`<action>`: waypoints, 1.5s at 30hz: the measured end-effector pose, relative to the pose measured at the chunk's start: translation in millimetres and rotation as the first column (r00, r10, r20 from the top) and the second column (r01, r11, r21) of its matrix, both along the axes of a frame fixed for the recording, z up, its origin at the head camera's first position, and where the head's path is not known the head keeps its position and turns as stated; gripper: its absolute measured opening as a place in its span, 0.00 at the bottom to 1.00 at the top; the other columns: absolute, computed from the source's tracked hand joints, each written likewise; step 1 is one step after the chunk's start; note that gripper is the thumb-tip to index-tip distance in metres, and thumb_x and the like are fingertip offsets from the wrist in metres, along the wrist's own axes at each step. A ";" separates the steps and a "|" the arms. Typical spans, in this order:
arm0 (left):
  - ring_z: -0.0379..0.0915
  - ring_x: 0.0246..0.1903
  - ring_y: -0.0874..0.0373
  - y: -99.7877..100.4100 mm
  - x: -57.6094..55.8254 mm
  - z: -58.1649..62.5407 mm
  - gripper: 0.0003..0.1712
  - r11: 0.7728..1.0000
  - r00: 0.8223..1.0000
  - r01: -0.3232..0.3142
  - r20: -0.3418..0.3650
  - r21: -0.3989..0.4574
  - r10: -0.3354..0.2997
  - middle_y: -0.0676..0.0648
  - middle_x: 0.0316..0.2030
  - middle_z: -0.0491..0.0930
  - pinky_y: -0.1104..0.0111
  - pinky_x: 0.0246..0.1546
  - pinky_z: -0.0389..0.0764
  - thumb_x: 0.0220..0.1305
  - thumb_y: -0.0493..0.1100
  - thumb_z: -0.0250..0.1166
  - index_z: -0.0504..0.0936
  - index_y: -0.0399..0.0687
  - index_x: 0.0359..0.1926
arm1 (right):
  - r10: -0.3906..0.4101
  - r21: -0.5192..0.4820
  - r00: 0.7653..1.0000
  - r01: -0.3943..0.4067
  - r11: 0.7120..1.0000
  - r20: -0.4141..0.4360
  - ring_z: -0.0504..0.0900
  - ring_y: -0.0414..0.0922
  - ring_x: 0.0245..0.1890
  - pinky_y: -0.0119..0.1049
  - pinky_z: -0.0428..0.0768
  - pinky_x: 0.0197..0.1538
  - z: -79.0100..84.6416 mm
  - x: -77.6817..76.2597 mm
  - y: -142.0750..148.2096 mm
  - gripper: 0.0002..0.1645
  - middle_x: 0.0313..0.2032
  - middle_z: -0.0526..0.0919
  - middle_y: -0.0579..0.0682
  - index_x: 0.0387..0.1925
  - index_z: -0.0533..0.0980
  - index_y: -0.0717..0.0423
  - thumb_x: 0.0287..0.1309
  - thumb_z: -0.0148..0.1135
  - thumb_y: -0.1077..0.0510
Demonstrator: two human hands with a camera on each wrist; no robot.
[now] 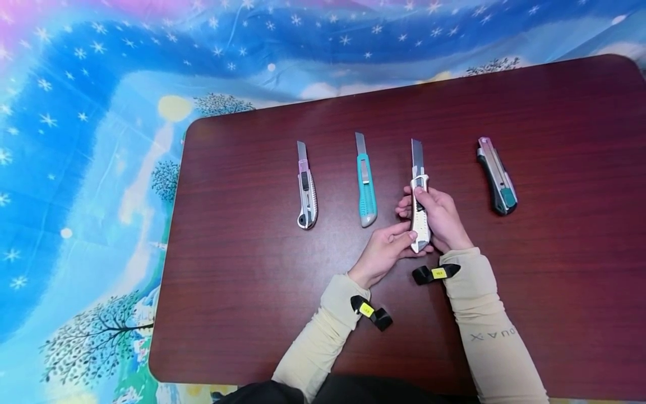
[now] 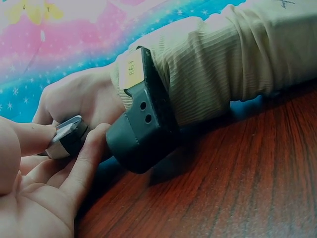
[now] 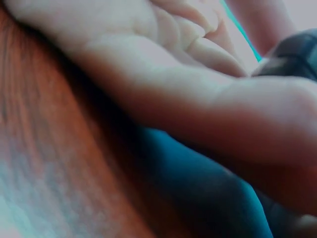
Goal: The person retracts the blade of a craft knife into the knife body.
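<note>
A white-and-silver utility knife (image 1: 421,221) points away from me over the table, its blade (image 1: 416,152) extended. My right hand (image 1: 446,219) grips the handle from the right, thumb on top near the dark slider and fingers around the far side. At the butt end, my left hand (image 1: 381,252) pinches the handle between thumb and fingers. The left wrist view shows the knife's end (image 2: 69,136) between the left thumb and fingers, with the right hand (image 2: 81,96) behind. In the right wrist view, a blurred finger fills much of the picture and hides most of the knife.
Left of the held knife lie a teal utility knife (image 1: 367,191) and a silver one with a purple part (image 1: 307,193), both blades extended. To the right is a black-and-green utility knife (image 1: 497,177). A snowflake-patterned cloth (image 1: 151,50) lies beyond the reddish-brown table (image 1: 242,314).
</note>
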State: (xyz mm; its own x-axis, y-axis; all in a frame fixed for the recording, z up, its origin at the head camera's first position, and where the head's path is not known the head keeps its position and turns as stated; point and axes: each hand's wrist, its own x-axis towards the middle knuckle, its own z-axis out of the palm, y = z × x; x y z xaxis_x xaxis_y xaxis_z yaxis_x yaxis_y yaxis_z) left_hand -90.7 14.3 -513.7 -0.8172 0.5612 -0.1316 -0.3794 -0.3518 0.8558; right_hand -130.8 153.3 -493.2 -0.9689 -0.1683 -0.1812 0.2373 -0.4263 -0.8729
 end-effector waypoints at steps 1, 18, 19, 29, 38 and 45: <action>0.77 0.40 0.42 0.0 0.2 -0.1 0.20 1.000 1.000 0.001 0.002 0.001 -0.001 0.28 0.49 0.72 0.61 0.44 0.80 0.66 0.34 0.49 0.66 0.29 0.57 | 0.006 -0.007 1.000 -0.006 1.000 0.003 0.82 0.43 0.30 0.33 0.83 0.38 -0.2 0.5 0.5 0.25 0.29 0.81 0.51 0.51 0.59 0.77 0.65 0.46 0.56; 0.80 0.35 0.54 -1.6 3.4 1.1 0.20 1.000 1.000 0.000 0.014 -0.008 0.000 0.26 0.46 0.73 0.61 0.44 0.81 0.65 0.35 0.50 0.68 0.30 0.56 | 0.064 -0.037 0.997 -0.065 0.997 -0.029 0.83 0.44 0.34 0.34 0.82 0.43 2.9 4.9 3.7 0.28 0.34 0.80 0.53 0.55 0.54 0.78 0.65 0.44 0.57; 0.79 0.35 0.54 -1.6 3.8 0.9 0.20 1.000 1.000 -0.001 0.011 -0.008 0.001 0.25 0.46 0.73 0.61 0.44 0.81 0.65 0.35 0.50 0.68 0.30 0.56 | 0.068 -0.040 0.997 -0.070 0.997 -0.034 0.83 0.44 0.34 0.34 0.82 0.43 3.2 5.5 3.7 0.28 0.34 0.80 0.53 0.55 0.54 0.78 0.65 0.44 0.58; 0.79 0.36 0.54 -1.4 1.4 1.1 0.20 1.000 1.000 0.003 0.015 -0.002 -0.003 0.26 0.46 0.73 0.62 0.44 0.80 0.65 0.35 0.50 0.68 0.31 0.56 | 0.129 -0.081 0.988 -0.135 0.987 -0.079 0.82 0.46 0.38 0.36 0.80 0.47 5.0 3.9 6.2 0.26 0.38 0.79 0.56 0.57 0.51 0.78 0.66 0.42 0.61; 0.77 0.41 0.42 -1.5 -1.3 0.7 0.19 1.000 1.000 0.005 0.014 0.003 -0.005 0.27 0.47 0.73 0.61 0.45 0.80 0.65 0.35 0.50 0.68 0.30 0.55 | 0.129 -0.145 0.985 -0.144 0.979 -0.112 0.82 0.47 0.39 0.36 0.80 0.48 3.5 2.6 7.6 0.28 0.39 0.80 0.57 0.58 0.50 0.78 0.66 0.42 0.62; 0.78 0.41 0.49 -3.4 -2.6 -0.4 0.20 0.998 0.998 0.055 0.002 0.035 -0.055 0.27 0.50 0.71 0.60 0.48 0.78 0.65 0.34 0.51 0.66 0.30 0.57 | 0.128 -0.158 0.988 -0.139 0.978 -0.081 0.82 0.48 0.41 0.38 0.80 0.48 4.0 0.5 9.3 0.30 0.42 0.80 0.58 0.61 0.50 0.76 0.65 0.44 0.60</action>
